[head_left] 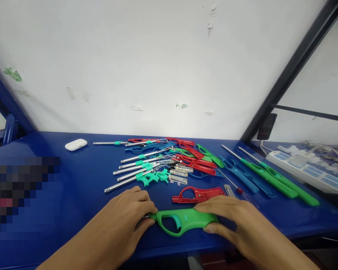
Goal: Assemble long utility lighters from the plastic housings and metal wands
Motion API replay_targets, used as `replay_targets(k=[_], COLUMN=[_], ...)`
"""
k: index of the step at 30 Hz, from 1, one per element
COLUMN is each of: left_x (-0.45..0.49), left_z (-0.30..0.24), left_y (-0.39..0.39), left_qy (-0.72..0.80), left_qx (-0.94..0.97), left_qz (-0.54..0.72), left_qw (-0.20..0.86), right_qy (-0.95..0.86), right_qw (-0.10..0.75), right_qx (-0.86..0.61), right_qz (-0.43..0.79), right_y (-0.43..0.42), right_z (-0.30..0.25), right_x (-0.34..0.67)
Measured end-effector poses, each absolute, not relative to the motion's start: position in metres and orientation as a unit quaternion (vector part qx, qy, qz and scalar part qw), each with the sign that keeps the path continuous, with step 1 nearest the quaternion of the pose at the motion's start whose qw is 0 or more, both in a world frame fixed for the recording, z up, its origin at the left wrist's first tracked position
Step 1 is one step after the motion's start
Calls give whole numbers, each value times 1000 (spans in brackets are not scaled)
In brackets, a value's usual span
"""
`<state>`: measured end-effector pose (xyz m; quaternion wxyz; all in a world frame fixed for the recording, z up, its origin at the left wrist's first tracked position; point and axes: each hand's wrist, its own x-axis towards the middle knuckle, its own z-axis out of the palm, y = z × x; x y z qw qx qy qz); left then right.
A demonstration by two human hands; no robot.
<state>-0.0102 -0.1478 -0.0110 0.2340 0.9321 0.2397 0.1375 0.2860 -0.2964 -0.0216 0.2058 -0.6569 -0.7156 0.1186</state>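
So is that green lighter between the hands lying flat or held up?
Lying flat: the green lighter rests sideways on the blue table, left hand and right hand at its ends.

I classify this location as a small assembly workshop. Indicators: a blue workbench [73, 180] set against a bare white wall [157, 56], batches of gas-lighter shells [198, 164] and metal nozzle tubes [121, 184], a power strip [304, 168], and a dark steel frame strut [291, 67].
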Motion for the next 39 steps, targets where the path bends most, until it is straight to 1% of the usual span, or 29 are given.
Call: replay_targets(k=[5, 11, 20, 25, 33, 39], left_x=[-11, -13, -14, -11, -10, 0], left_z=[-13, -16, -20, -19, -27, -16], left_y=[-151, -152, -153, -155, -157, -163], left_qy=[216, 194, 221, 213, 228, 215], left_qx=[947, 959, 956, 956, 953, 962], left_qz=[140, 150, 116, 121, 137, 112], left_qw=[193, 145, 152, 164, 144, 127], right_qy=[-723, -717, -711, -711, -707, -681], right_qw=[196, 214, 222, 208, 256, 306], right_qx=[-654, -655, -653, -655, -639, -655], right_qz=[107, 109, 137, 150, 162, 114], right_y=[-298, -302, -301, -302, -307, -319], right_z=[-20, -13, -8, -11, -25, -38], right_x=[279, 274, 277, 281, 287, 274])
